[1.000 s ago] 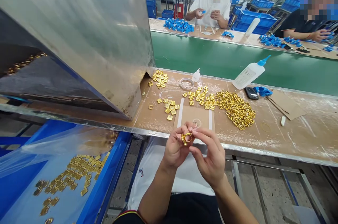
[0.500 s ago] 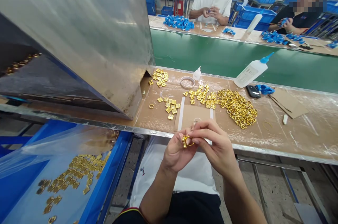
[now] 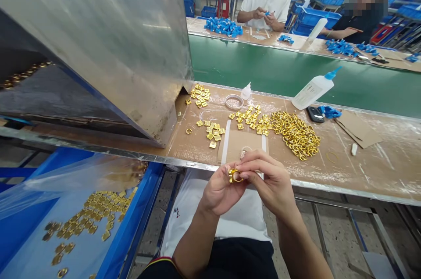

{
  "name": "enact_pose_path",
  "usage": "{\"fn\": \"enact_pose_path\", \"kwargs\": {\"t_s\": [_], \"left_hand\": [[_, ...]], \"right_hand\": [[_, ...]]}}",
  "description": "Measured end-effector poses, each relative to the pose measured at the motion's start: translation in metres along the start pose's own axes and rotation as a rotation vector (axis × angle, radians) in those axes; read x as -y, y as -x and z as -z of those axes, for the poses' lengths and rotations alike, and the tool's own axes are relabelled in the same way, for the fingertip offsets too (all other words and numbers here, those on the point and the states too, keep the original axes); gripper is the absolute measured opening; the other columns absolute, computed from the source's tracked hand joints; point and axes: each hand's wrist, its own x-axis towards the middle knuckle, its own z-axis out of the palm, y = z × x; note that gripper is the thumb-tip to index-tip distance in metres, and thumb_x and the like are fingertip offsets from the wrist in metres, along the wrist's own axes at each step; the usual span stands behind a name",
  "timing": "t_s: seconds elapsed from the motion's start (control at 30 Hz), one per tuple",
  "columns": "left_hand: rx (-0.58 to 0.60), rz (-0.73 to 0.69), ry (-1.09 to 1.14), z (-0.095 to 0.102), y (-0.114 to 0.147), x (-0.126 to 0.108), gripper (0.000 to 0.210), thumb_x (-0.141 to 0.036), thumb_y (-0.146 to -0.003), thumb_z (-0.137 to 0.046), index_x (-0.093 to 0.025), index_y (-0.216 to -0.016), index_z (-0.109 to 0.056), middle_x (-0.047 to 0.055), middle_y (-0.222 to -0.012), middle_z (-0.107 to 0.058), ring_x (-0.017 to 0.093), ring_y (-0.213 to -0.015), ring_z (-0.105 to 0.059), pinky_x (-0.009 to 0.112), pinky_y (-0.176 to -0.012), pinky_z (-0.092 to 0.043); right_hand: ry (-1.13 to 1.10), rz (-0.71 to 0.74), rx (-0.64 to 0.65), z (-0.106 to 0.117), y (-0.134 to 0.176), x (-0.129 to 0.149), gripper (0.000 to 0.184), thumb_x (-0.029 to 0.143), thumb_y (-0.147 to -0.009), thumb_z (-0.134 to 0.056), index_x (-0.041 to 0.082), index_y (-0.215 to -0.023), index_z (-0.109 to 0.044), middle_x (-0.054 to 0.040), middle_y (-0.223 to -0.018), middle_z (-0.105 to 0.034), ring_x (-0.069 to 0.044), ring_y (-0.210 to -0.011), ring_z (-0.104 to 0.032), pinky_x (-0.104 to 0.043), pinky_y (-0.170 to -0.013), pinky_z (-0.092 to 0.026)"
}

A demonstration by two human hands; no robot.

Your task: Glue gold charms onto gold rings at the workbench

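Observation:
Close to my body, just off the table's front edge, both hands meet around one gold ring (image 3: 236, 177) with a broad square face. My left hand (image 3: 219, 191) grips it at the square face, thumb and fingers closed. From the other side my right hand (image 3: 272, 180) pinches the round band between thumb and fingertips. Whether band and face are joined is partly hidden by the fingers. Beyond the hands lies a cardboard piece (image 3: 235, 143) with white tape strips. Gold square pieces (image 3: 213, 131) lie to its left, and a heap of gold ring bands (image 3: 297, 136) to its right.
A large metal housing (image 3: 131, 29) stands at left, above a blue bin (image 3: 131, 226) of gold pieces. A tape roll (image 3: 234, 102), small dropper bottle (image 3: 246, 91) and large bottle (image 3: 312, 91) border the green belt (image 3: 263, 66). Two people sit across it.
My hands and the ring have shifted only slightly. Across the belt, the person at right has turned and leaned left, while the other person's hands now show a blue item.

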Motion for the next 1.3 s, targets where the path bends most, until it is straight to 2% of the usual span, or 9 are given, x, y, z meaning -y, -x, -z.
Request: {"fn": "enact_pose_path", "kwargs": {"t_s": [0.27,0.43,0.6,0.77,0.9,1.0,1.13,1.3], "left_hand": [[-0.035,-0.02,-0.008,0.004,0.004,0.001,0.037,-0.039,-0.07,-0.092,-0.014,-0.066,-0.064,-0.002,-0.068,-0.054,0.012,-0.069,-0.052,0.028,-0.074,-0.05],[-0.066,-0.001,0.073,0.004,0.005,-0.002,0.029,-0.031,-0.073,-0.09,-0.013,-0.071,-0.067,-0.002,-0.07,-0.056,0.01,-0.07,-0.054,0.023,-0.072,-0.05],[-0.047,-0.006,0.074,-0.001,0.005,-0.001,0.03,-0.035,-0.079,-0.086,-0.014,-0.07,-0.066,-0.001,-0.072,-0.059,0.01,-0.071,-0.057,0.022,-0.072,-0.052],[-0.004,0.0,0.033,0.004,0.006,-0.002,0.035,-0.038,-0.069,-0.093,-0.013,-0.078,-0.07,0.0,-0.074,-0.061,0.011,-0.073,-0.058,0.024,-0.073,-0.051],[0.049,0.005,-0.022,0.005,0.007,-0.003,0.039,-0.041,-0.067,-0.094,-0.013,-0.079,-0.07,-0.001,-0.071,-0.057,0.01,-0.067,-0.052,0.024,-0.069,-0.047],[0.068,-0.004,-0.005,0.003,0.007,-0.003,0.041,-0.042,-0.065,-0.095,-0.011,-0.077,-0.069,-0.002,-0.068,-0.054,0.009,-0.066,-0.05,0.023,-0.07,-0.046],[0.086,-0.006,0.0,0.0,0.007,-0.004,0.041,-0.041,-0.066,-0.095,-0.011,-0.081,-0.071,-0.001,-0.072,-0.056,0.01,-0.069,-0.05,0.023,-0.073,-0.047],[0.099,0.018,0.002,0.004,0.008,-0.006,0.04,-0.039,-0.068,-0.094,-0.011,-0.084,-0.071,0.0,-0.074,-0.057,0.011,-0.071,-0.051,0.025,-0.075,-0.046]], "right_hand": [[-0.085,-0.02,-0.041,-0.005,0.007,-0.003,0.008,0.021,-0.096,-0.069,0.024,-0.094,-0.076,-0.0028,-0.088,-0.076,-0.017,-0.085,-0.073,-0.031,-0.079,-0.06],[-0.105,-0.024,-0.076,-0.012,0.017,-0.007,0.011,0.019,-0.093,-0.072,0.025,-0.102,-0.075,-0.006,-0.102,-0.077,-0.022,-0.103,-0.075,-0.038,-0.09,-0.062],[-0.056,-0.001,-0.114,-0.016,0.021,-0.007,0.015,0.012,-0.093,-0.068,0.025,-0.095,-0.076,-0.0057,-0.099,-0.076,-0.022,-0.099,-0.075,-0.04,-0.089,-0.064],[-0.059,-0.015,-0.136,-0.018,0.023,-0.006,0.014,0.013,-0.092,-0.069,0.024,-0.09,-0.076,-0.0062,-0.099,-0.076,-0.023,-0.1,-0.075,-0.042,-0.09,-0.063],[-0.128,-0.014,-0.097,-0.015,0.021,-0.006,0.007,0.022,-0.096,-0.068,0.024,-0.093,-0.075,-0.0064,-0.098,-0.077,-0.023,-0.101,-0.075,-0.042,-0.091,-0.063],[-0.143,-0.02,-0.043,-0.009,0.015,-0.006,0.008,0.025,-0.098,-0.067,0.024,-0.099,-0.075,-0.0062,-0.096,-0.077,-0.021,-0.096,-0.075,-0.038,-0.086,-0.063],[-0.091,-0.039,0.021,-0.003,0.005,-0.003,0.008,0.021,-0.095,-0.069,0.024,-0.096,-0.076,-0.005,-0.094,-0.075,-0.018,-0.088,-0.074,-0.03,-0.078,-0.062],[-0.067,-0.021,0.036,-0.004,0.003,-0.001,0.012,0.015,-0.094,-0.069,0.023,-0.092,-0.076,-0.0041,-0.091,-0.076,-0.018,-0.085,-0.075,-0.03,-0.076,-0.062]]}}
